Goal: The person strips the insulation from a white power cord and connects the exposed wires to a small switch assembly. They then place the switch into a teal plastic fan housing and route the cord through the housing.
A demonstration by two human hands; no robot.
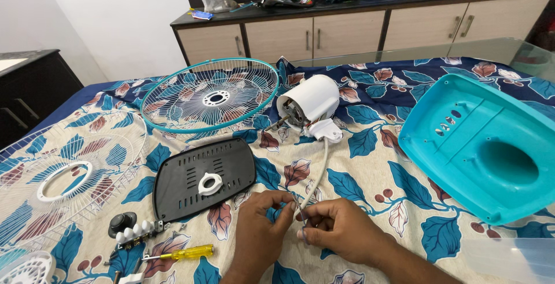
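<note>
Left hand (260, 226) and right hand (341, 226) side by side at the lower centre of the view, fingertips meeting over the free end of a white cable (319, 171). Left thumb and forefinger pinched together on the cable's thin wire ends; right fingers curled and pinched on the same end just beside them. Cable routed up from the hands across the leaf-patterned cloth (370, 174) to a small white connector block at the base of the white motor housing (309, 102), which lies on its side with its open end facing left. Directly left of the hands: a black vented plate (185, 185), flat on the cloth, with a white ring-shaped nut (210, 183) resting on it. Near the lower left edge: a yellow-handled screwdriver (182, 254), and above it a white push-button switch block (136, 233) next to a black round knob (122, 223). Behind the plate: a teal-rimmed wire fan guard (211, 95), lying flat. At far left: a second, white wire guard (63, 174), partly cut off by the frame. At right, well apart from the hands: a large teal plastic base cover (480, 145), hollow side up. Beyond the table: a dark-topped cabinet (347, 32) with assorted clutter.
</note>
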